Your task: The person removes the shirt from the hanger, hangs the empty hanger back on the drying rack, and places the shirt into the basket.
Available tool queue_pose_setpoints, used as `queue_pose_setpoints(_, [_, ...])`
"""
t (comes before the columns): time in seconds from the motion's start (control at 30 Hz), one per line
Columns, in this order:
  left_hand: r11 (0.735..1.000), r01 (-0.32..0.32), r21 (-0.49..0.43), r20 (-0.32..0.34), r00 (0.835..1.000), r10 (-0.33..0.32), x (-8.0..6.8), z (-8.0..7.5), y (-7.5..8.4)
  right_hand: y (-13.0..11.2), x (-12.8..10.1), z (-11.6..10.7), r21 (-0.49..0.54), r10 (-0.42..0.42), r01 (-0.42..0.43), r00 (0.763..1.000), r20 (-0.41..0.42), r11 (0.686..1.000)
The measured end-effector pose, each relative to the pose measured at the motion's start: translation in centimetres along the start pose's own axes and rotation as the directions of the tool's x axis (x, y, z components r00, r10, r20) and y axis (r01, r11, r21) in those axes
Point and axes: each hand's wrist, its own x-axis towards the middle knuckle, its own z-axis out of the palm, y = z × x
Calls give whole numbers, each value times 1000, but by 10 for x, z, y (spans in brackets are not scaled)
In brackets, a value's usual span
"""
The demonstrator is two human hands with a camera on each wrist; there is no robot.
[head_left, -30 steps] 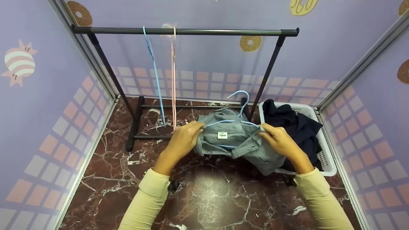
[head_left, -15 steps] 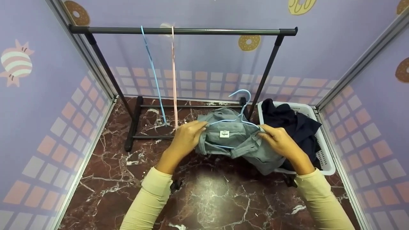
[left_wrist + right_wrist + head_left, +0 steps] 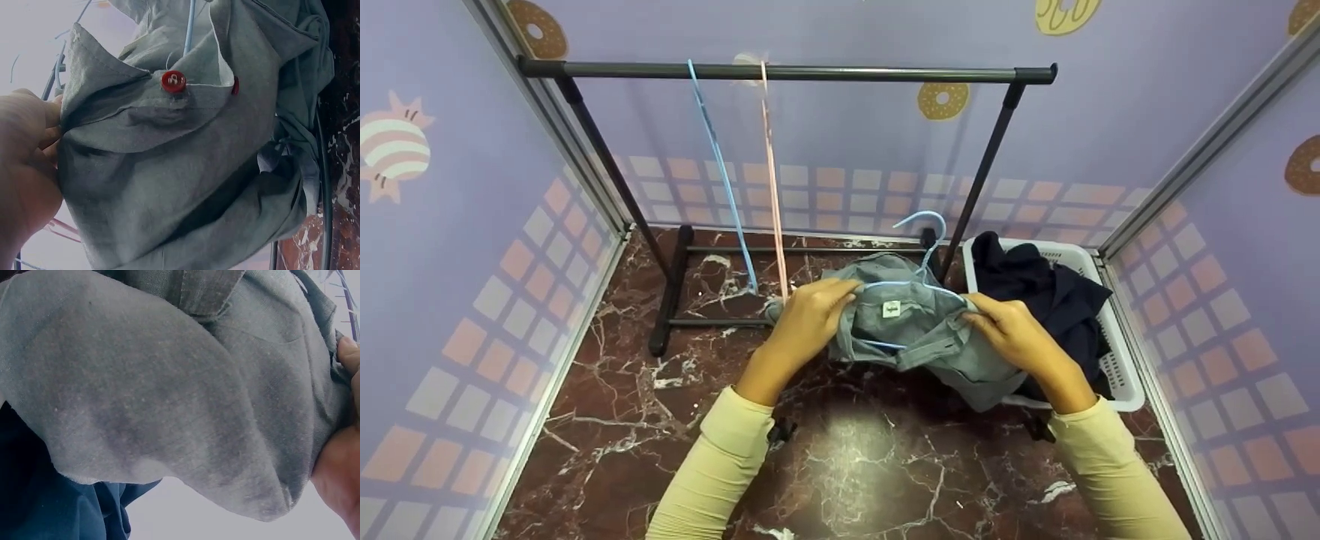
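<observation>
A grey-green shirt [image 3: 979, 379] with a white collar label [image 3: 891, 309] hangs between my hands, its neck opening towards me. Inside it is a light blue hanger [image 3: 940, 225], whose hook sticks up above the collar. My left hand [image 3: 810, 319] pinches the shirt's left shoulder edge, while my right hand [image 3: 1012, 330] grips the fabric at the right end of the hanger. A red button [image 3: 173, 81] shows on the cloth in the left wrist view. Grey fabric [image 3: 157, 394] fills most of the right wrist view. The hanger's lower part is mostly hidden by the shirt.
Behind stands a black clothes rack [image 3: 847, 73]. From its rail hang a blue hanger [image 3: 720, 161] and a pink hanger [image 3: 773, 180]. At the right, a white basket [image 3: 1129, 394] holds dark navy clothing [image 3: 1042, 292]. Patterned walls [image 3: 1222, 187] enclose the marbled floor [image 3: 855, 472].
My left hand has shifted a little to the right along the collar, and fabric now shows left of it. The right hand stays about in place. The hangers on the rail have swung slightly.
</observation>
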Motion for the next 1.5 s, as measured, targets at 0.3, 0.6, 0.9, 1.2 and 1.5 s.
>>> queue_pose_setpoints(0.3, [998, -43, -51, 33, 998, 45, 11, 3, 15, -8, 6, 9, -1, -10, 11, 999, 43, 1000])
queue_pose_setpoints(0.6, [997, -32, -73, 56, 998, 36, 21, 4, 18, -10, 12, 14, 10, 22, -23, 998, 55, 1000])
queue_pose_setpoints(0.9, [998, 37, -52, 102, 994, -31, 21, 4, 17, -17, 14, 17, -49, 47, -43, 995, 83, 998])
queue_pose_setpoints(1.2, [998, 3, -60, 62, 998, 1, 19, 0, 12, -28, 20, 17, -290, -57, 61, 998, 24, 955])
queue_pose_setpoints(1.5, [998, 12, -68, 47, 999, -9, 16, -12, 11, -25, 19, 13, -293, -30, 32, 1000, 10, 956])
